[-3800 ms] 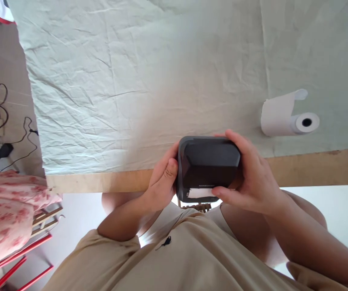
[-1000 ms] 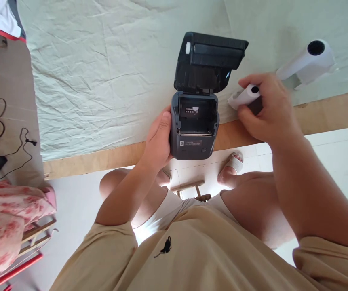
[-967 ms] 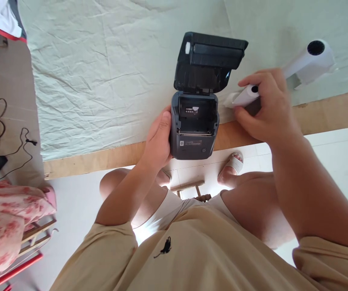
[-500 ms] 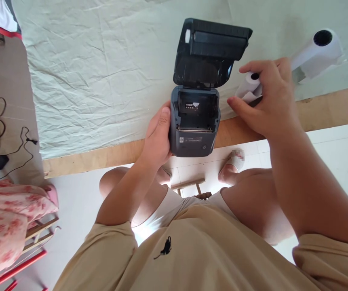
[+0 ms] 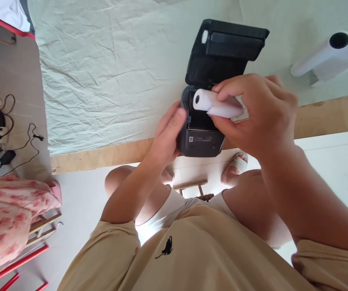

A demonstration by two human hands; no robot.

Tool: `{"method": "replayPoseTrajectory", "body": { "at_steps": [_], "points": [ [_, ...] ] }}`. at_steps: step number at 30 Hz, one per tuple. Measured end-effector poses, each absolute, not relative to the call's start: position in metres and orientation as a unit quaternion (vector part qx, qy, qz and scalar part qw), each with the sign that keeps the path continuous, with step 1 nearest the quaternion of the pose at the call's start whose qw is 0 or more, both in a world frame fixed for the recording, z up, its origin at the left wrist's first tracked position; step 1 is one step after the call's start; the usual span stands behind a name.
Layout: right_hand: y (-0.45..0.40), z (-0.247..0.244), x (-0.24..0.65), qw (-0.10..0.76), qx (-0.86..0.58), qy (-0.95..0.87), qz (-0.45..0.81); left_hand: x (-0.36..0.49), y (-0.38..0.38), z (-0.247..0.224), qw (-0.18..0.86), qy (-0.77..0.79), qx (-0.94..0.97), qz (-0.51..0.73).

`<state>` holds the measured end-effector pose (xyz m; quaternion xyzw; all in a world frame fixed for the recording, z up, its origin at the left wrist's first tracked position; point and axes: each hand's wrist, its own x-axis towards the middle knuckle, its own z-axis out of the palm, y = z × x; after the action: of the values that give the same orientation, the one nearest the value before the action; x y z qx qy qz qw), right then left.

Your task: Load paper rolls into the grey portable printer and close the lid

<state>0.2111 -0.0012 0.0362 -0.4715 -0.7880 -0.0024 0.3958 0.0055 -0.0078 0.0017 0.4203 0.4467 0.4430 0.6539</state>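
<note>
A dark portable printer (image 5: 202, 144) with its black lid (image 5: 222, 52) swung up is at the front edge of the cloth-covered table. My left hand (image 5: 169, 131) grips the printer's left side, thumb along its edge. Pinched between the thumb and fingers of my right hand (image 5: 255, 111) is a small white paper roll (image 5: 204, 100). The roll is over the printer's open compartment, its dark-cored end facing left; my fingers hide part of it and of the compartment.
A larger white paper roll (image 5: 319, 60) lies on the green cloth (image 5: 116, 72) at the right. Cables and a black adapter (image 5: 7, 157) are at the far left, above a pink floral cloth (image 5: 7, 218). My legs are below the wooden table edge (image 5: 101, 159).
My right hand has moved left with the small paper roll, from beside the printer to over its open compartment. My left hand still holds the printer, which appears slightly farther right in view.
</note>
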Motion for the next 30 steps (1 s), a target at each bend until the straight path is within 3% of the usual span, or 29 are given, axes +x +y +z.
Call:
{"method": "replayPoseTrajectory", "body": {
  "at_steps": [3, 12, 15, 20, 24, 30],
  "points": [
    [0.006, 0.03, 0.215, 0.384, -0.459, -0.801, -0.021, 0.004, -0.007, 0.005, 0.683, 0.415, 0.409, 0.441],
    [-0.004, 0.013, 0.217, 0.503, -0.333, -0.796, 0.044, -0.001, -0.006, 0.0, 0.666, 0.4, 0.451, 0.438],
    [0.0, 0.016, 0.223, 0.562, -0.358, -0.743, 0.059, -0.002, -0.002, -0.005, 0.645, 0.422, 0.476, 0.423],
    [0.013, 0.026, 0.233, 0.487, -0.432, -0.73, 0.206, -0.003, 0.003, -0.012, 0.631, 0.425, 0.494, 0.421],
    [0.013, 0.014, 0.235, 0.526, -0.405, -0.708, 0.241, -0.006, 0.004, -0.019, 0.635, 0.409, 0.51, 0.412],
    [0.005, -0.01, 0.24, 0.484, -0.395, -0.743, 0.24, -0.008, 0.006, -0.029, 0.65, 0.378, 0.507, 0.422]
  ]
}}
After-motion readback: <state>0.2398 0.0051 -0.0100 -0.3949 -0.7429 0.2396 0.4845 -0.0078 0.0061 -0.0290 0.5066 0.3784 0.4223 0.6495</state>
